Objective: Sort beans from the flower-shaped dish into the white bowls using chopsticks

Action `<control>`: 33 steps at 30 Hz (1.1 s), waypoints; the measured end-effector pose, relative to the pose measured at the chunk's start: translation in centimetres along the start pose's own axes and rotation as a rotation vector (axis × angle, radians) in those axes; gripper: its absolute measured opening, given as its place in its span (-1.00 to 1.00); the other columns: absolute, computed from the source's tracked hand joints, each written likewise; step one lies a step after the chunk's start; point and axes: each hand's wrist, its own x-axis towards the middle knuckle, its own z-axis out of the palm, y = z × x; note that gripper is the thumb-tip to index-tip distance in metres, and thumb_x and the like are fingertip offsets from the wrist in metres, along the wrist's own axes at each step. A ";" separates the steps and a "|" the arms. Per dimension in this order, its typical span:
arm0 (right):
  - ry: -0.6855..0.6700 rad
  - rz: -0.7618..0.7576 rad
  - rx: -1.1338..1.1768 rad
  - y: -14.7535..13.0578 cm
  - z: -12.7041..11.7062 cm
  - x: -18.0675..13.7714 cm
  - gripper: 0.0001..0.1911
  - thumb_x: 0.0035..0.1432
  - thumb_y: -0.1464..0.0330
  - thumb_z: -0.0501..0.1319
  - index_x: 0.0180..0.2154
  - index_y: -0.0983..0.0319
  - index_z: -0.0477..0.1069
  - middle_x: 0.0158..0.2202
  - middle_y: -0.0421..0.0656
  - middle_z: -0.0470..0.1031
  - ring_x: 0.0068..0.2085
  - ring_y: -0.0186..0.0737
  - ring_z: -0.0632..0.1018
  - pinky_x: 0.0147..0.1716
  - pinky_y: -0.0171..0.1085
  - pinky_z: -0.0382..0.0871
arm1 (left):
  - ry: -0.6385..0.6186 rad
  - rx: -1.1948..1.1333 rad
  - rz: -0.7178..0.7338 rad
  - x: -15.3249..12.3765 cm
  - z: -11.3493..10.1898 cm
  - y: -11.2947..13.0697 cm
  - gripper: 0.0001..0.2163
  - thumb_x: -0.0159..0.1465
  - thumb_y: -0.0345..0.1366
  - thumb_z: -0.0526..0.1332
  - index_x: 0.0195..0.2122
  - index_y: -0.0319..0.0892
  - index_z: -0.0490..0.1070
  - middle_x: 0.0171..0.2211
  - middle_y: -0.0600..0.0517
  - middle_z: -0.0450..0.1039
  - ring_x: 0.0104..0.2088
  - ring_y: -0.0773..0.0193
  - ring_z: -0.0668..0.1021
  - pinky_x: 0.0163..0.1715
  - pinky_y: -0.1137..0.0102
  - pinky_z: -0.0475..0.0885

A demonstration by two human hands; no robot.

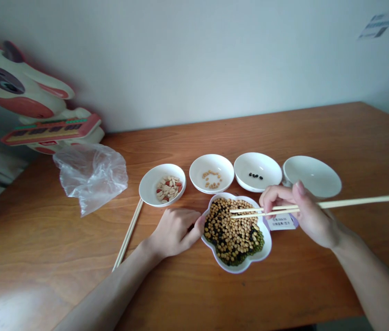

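My right hand (298, 207) is closed around a pair of pale wooden chopsticks (356, 201), whose tips point left over the beans. Below those tips lies a white flower-shaped dish (266, 250) with a purple edge, full of mixed soybeans (232, 220), black beans and green mung beans. My left hand (177, 230), fingers curled, holds the dish's left rim with the thumb against it. Behind the dish stand white bowls: one with peanuts and flat pale seeds (168, 188), one with a few soybeans (211, 179), and one with several black beans (255, 176).
A fourth white bowl (313, 174) stands at the right end of the row. Partly behind my right hand lies a printed card (282, 222). Another pair of chopsticks (128, 234) rests at left, near a clear plastic bag (93, 172) and a cow-shaped toy keyboard (53, 131).
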 end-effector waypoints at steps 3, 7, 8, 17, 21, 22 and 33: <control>-0.005 0.029 -0.078 -0.4 0.2 0.0 -0.15 0.40 -0.23 -0.35 -0.30 0.15 0.51 -0.38 -0.08 0.51 -0.37 -0.09 0.52 -0.35 -0.14 0.42 | 0.003 0.003 0.000 0.0 0.0 0.0 -0.63 0.56 -0.24 -0.04 -0.43 -0.17 0.23 -0.50 0.08 0.39 -0.49 0.36 0.39 -0.40 0.38 0.19; 0.003 -0.013 -0.113 -0.1 0.6 0.1 -0.18 0.42 -0.22 -0.30 -0.31 0.15 0.51 -0.39 -0.11 0.51 -0.39 -0.13 0.51 -0.36 -0.17 0.39 | 0.001 0.000 0.002 0.0 0.0 0.0 -0.63 0.56 -0.24 -0.04 -0.43 -0.17 0.23 -0.50 0.08 0.39 -0.49 0.36 0.39 -0.40 0.38 0.20; 0.004 -0.035 -0.110 0.1 0.7 0.2 -0.20 0.44 -0.20 -0.28 -0.32 0.15 0.52 -0.40 -0.12 0.51 -0.40 -0.15 0.51 -0.38 -0.18 0.37 | -0.002 -0.003 0.000 0.0 0.0 0.0 -0.63 0.56 -0.24 -0.05 -0.43 -0.17 0.23 -0.50 0.08 0.39 -0.49 0.36 0.40 -0.40 0.38 0.20; 0.105 -0.158 -0.055 1.1 1.4 0.1 -0.25 0.52 -0.08 -0.19 -0.37 0.17 0.57 -0.47 -0.13 0.50 -0.43 -0.18 0.52 -0.44 -0.19 0.35 | 0.008 -0.008 0.001 0.0 -0.1 0.1 -0.60 0.57 -0.22 -0.06 -0.45 -0.17 0.26 -0.51 0.07 0.40 -0.50 0.35 0.40 -0.41 0.38 0.21; 0.155 -0.148 -0.003 0.8 1.2 0.2 -0.21 0.52 -0.08 -0.23 -0.41 0.17 0.58 -0.48 -0.10 0.52 -0.46 -0.15 0.52 -0.45 -0.16 0.36 | 0.005 -0.002 -0.002 0.0 0.0 0.2 -0.59 0.57 -0.22 -0.05 -0.45 -0.17 0.26 -0.52 0.06 0.40 -0.51 0.35 0.39 -0.41 0.38 0.21; 0.164 -0.134 0.037 0.7 1.1 0.3 -0.24 0.52 -0.06 -0.20 -0.38 0.16 0.59 -0.48 -0.09 0.53 -0.46 -0.15 0.53 -0.45 -0.16 0.37 | 0.004 -0.002 -0.003 0.0 0.0 0.2 -0.60 0.56 -0.22 -0.05 -0.45 -0.17 0.26 -0.52 0.06 0.40 -0.51 0.35 0.40 -0.41 0.38 0.22; 0.032 -0.047 0.247 0.3 -0.3 0.8 -0.64 0.51 0.15 0.13 -0.28 0.16 0.56 -0.29 -0.12 0.57 -0.24 -0.16 0.59 -0.22 -0.21 0.51 | -0.001 0.007 -0.014 0.0 -0.1 0.1 -0.61 0.57 -0.21 -0.06 -0.43 -0.17 0.26 -0.50 0.05 0.42 -0.48 0.33 0.44 -0.39 0.38 0.22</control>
